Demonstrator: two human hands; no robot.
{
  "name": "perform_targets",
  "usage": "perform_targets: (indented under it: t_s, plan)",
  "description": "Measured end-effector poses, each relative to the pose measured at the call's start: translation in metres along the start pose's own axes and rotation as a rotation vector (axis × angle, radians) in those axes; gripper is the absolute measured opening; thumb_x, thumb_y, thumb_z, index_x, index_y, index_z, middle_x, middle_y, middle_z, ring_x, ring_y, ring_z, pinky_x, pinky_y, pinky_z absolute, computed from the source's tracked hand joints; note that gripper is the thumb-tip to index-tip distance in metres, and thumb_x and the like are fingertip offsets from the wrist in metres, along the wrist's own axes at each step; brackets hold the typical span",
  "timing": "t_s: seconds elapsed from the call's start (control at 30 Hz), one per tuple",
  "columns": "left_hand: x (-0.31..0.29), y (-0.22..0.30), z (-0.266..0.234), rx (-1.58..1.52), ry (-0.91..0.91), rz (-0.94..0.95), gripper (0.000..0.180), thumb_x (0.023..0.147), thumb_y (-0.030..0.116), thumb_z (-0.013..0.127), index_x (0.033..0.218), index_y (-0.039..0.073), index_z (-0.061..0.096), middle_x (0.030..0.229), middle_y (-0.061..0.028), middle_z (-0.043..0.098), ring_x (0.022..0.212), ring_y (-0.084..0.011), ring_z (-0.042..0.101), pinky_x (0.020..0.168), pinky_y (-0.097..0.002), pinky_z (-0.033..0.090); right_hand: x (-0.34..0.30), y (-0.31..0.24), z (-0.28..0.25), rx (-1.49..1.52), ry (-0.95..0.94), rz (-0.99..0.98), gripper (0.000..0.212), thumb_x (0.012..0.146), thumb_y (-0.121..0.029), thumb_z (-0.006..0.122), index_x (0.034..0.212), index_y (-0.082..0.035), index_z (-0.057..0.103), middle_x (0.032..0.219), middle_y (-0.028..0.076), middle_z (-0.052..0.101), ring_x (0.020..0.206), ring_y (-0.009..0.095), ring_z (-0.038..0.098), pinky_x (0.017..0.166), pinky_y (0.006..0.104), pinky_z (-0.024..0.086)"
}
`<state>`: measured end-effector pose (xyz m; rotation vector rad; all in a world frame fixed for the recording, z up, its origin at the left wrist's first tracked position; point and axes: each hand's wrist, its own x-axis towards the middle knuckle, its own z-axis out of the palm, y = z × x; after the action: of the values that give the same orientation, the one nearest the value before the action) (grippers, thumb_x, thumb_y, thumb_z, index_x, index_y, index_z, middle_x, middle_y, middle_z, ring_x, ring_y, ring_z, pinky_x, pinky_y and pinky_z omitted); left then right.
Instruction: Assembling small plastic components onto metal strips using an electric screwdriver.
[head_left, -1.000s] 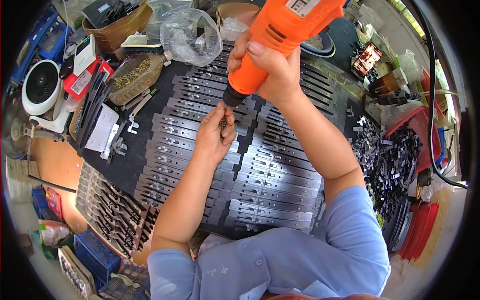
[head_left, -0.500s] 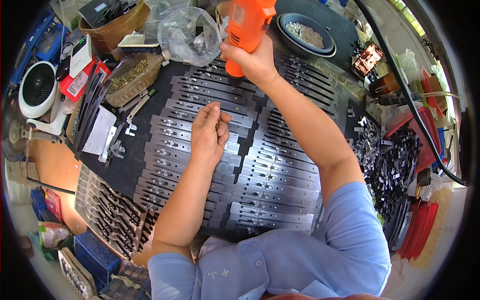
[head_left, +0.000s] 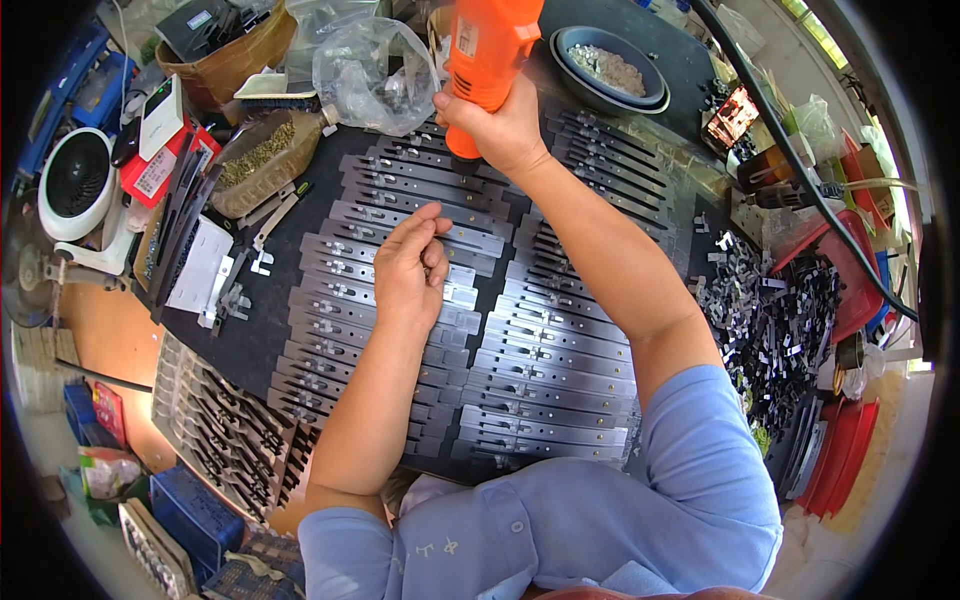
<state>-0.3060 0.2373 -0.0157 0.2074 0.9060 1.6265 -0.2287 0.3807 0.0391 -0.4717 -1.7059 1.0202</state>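
My right hand (head_left: 512, 135) is wrapped round an orange power screwdriver (head_left: 490, 50), held nose-down over the far end of the left column of flat grey metal strips (head_left: 345, 290). Whether its tip touches a strip cannot be made out. My left hand (head_left: 408, 265) hovers above the same column, nearer to me, its fingers curled in; whatever they hold is hidden. Slotted black pieces lie along the strips, and small brass-coloured screws show in several of them. A second column of strips (head_left: 555, 365) runs alongside, partly under my right forearm.
A cut plastic bottle with small brass-coloured parts (head_left: 262, 165) lies left, beside a clear bag (head_left: 375, 80). Stacked bowls (head_left: 655, 95) stand at the back. Black and silver clips (head_left: 775, 310) heap at right, under a hanging black cable (head_left: 775, 130). A white fan (head_left: 78, 175) stands far left.
My right hand and the screwdriver have shifted slightly left. My left hand has turned a little, its index finger straighter, and the brass-coloured bit seen among its fingers is out of sight.
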Motion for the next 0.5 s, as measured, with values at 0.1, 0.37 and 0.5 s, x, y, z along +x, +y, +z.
perform_targets:
  t_s: [0.1, 0.37, 0.5]
  plan:
    - [0.003, -0.005, -0.003, 0.008, -0.017, 0.015, 0.014, 0.079, 0.012, 0.056, 0.089, 0.002, 0.055, 0.078, -0.0077, 0.057, 0.046, -0.0046, 0.037, 0.036, -0.017, 0.027, -0.001, -0.006, 0.002, -0.002, 0.07, -0.036, 0.028, 0.068, -0.01, 0.061, 0.089, 0.003, 0.049, 0.07, 0.006, 0.055, 0.058, 0.014, 0.055, 0.055, 0.027, 0.046]
    - [0.0, -0.009, -0.002, -0.039, -0.219, -0.083, 0.017, 0.085, 0.018, 0.049, 0.089, 0.002, 0.052, 0.072, -0.0035, 0.053, 0.045, -0.004, 0.034, 0.035, -0.0164, 0.024, -0.007, -0.082, -0.005, 0.477, 0.002, 0.05, 0.036, 0.067, -0.012, 0.059, 0.098, 0.003, 0.047, 0.067, 0.008, 0.053, 0.054, 0.016, 0.055, 0.052, 0.0299, 0.046]
    - [0.0, -0.012, 0.003, -0.041, -0.27, -0.09, 0.017, 0.086, 0.019, 0.047, 0.087, 0.003, 0.051, 0.073, -0.0028, 0.052, 0.046, -0.004, 0.034, 0.035, -0.0162, 0.024, -0.012, -0.087, -0.013, 0.455, -0.02, 0.097, 0.042, 0.066, -0.014, 0.062, 0.101, 0.002, 0.045, 0.068, 0.006, 0.055, 0.054, 0.014, 0.055, 0.052, 0.0276, 0.046]
